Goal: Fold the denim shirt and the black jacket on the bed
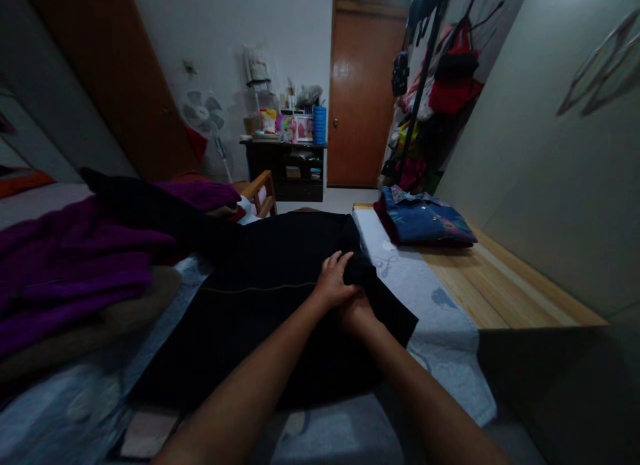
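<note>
A black garment (250,325) lies spread over the light patterned bedding, with a thin tan line across it. One black sleeve stretches out to the far left. Near the garment's right side my two hands are close together. My left hand (335,281) has its fingers curled on a bunched part of the black cloth. Beside and partly under it, my right hand (357,310) is at the same bunched cloth; its fingers are hidden.
Purple clothing (75,251) is heaped at the left. A folded blue denim shirt (425,217) rests on dark red cloth at the right, by a wooden ledge (480,285). Farther back stand a fan (204,113), a dark cabinet (260,171) and a wooden chair arm (265,185).
</note>
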Demonstrator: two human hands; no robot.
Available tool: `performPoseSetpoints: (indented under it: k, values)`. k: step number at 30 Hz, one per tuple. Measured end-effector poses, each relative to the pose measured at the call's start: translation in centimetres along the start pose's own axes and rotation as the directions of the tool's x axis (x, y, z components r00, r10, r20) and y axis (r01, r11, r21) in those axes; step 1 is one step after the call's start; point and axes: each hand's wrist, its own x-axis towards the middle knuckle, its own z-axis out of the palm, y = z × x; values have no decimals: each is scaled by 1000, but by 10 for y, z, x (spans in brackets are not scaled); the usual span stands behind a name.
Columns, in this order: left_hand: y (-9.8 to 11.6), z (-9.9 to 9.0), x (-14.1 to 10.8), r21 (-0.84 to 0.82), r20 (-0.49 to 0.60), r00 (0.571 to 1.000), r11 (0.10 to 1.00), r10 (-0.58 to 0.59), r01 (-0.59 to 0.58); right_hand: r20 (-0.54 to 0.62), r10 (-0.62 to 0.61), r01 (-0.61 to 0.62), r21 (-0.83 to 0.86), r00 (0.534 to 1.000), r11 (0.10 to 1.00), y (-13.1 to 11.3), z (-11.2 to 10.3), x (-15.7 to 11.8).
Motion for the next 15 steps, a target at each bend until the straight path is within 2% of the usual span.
performPoseSetpoints:
  k: [3,5,8,10,11,13,14,15]
  values:
    - [-5,0,7,31,-25,998,998,-60,61,55,-38,40,-21,998,999,-2,0,-11]
    - [-11,-2,9,-46,-79,991,993,-111,107,42,-50,50,-10,998,999,-4,-9,-22]
    - [-22,-10,8,-337,-178,956,927,-234,164,-44,-79,80,23,996,996,-4,-32,-41]
    - [-29,-18,6,-532,-191,927,828,-322,178,-187,-81,90,37,979,995,1,-50,-54]
    - [-33,-23,4,-594,-188,918,785,-350,178,-282,-47,62,44,958,997,6,-60,-60]
    - [-41,-34,1,-632,-192,899,750,-393,193,-421,133,-112,74,897,991,21,-74,-73]
    - [-45,-40,-1,-614,-199,886,758,-419,221,-426,223,-197,103,877,975,29,-79,-79]
    - [-49,-46,-2,-579,-206,869,772,-450,263,-370,295,-257,148,881,955,36,-82,-84]
